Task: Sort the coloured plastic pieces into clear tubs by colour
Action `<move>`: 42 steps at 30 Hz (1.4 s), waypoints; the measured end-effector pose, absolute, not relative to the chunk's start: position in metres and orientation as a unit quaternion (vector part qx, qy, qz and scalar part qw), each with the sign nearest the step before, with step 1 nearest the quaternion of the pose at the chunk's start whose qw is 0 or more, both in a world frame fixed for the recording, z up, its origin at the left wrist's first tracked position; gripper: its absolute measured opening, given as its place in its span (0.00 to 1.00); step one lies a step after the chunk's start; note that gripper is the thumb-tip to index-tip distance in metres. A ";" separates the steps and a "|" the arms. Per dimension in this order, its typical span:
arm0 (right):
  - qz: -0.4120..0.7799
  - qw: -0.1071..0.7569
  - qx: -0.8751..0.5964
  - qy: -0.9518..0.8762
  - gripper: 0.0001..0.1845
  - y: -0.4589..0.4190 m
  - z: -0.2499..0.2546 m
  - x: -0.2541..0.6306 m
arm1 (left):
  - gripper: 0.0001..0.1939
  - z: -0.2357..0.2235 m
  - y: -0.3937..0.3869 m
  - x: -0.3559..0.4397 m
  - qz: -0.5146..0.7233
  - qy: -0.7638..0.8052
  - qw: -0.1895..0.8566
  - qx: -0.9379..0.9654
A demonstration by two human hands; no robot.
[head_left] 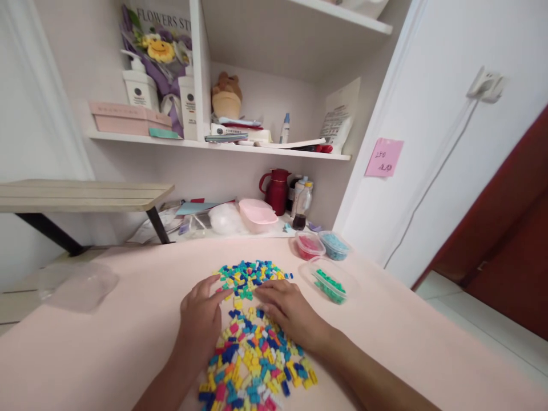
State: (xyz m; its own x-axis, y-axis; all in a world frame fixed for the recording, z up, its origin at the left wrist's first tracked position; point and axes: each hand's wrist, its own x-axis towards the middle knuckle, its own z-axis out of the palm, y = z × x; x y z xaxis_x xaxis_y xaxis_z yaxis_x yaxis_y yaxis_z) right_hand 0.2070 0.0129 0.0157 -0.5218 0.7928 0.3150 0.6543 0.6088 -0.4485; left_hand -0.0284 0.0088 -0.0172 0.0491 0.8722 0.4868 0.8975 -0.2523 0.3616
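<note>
Two heaps of small, colourful toy building bricks lie on the pink tabletop. The far heap (252,271) mixes green, blue, yellow and teal pieces. The larger near heap (252,359) also has red, orange and white ones. At the left edge of the far heap is my left hand (202,311), its fingers and thumb apart, with no brick visible in it. My right hand (291,311) reaches over the gap between the heaps from the right. Its fingers stretch onto the bricks and its thumb stands apart; the fingertips partly cover the pieces under them.
Right of the far heap stand clear plastic tubs: one with green bricks (329,285), one with red bricks (309,245) and one with light blue bricks (334,245). A clear lid or tray (79,286) lies at left. Behind are a pink box (257,214) and a red jug (277,191).
</note>
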 end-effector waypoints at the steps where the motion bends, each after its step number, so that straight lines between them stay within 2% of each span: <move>1: 0.134 0.241 -0.420 -0.864 0.16 0.013 0.015 0.206 | 0.29 -0.019 0.008 -0.027 -0.291 -0.616 0.024 -0.732; 6: 0.126 0.229 -0.417 -0.871 0.14 0.015 0.017 0.204 | 0.34 -0.022 0.006 -0.024 -0.243 -0.612 0.022 -0.752; 12: 0.193 0.263 -0.415 -0.849 0.15 0.018 0.019 0.207 | 0.30 -0.018 0.006 -0.024 -0.257 -0.557 0.013 -0.789; 14: 0.191 0.287 -0.443 -0.828 0.12 0.020 0.015 0.208 | 0.29 -0.016 0.006 -0.023 -0.258 -0.555 0.007 -0.791; 16: 0.173 0.293 -0.464 -0.818 0.14 0.022 0.010 0.207 | 0.27 -0.013 0.005 -0.023 -0.263 -0.561 -0.002 -0.785; 21: 0.127 0.242 -0.476 -0.836 0.17 0.027 0.002 0.202 | 0.23 -0.006 0.004 -0.023 -0.293 -0.571 -0.011 -0.767; 28: 0.138 0.241 -0.494 -0.824 0.08 0.029 0.000 0.200 | 0.26 -0.009 0.003 -0.022 -0.300 -0.553 0.012 -0.777; 38: 0.158 0.259 -0.492 -0.816 0.10 0.030 -0.002 0.197 | 0.33 -0.016 0.005 -0.021 -0.247 -0.537 0.049 -0.805; 42: 0.140 0.265 -0.489 -0.819 0.09 0.025 0.005 0.197 | 0.30 -0.017 0.008 -0.025 -0.252 -0.536 0.076 -0.802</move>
State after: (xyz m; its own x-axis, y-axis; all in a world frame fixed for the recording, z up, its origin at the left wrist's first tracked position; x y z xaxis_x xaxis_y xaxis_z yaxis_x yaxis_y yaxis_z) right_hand 0.1973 0.0252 0.0048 -0.3807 0.8759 0.2963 0.7272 0.4815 -0.4892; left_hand -0.0247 0.0083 -0.0167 0.2980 0.8222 0.4850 0.8984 -0.4133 0.1486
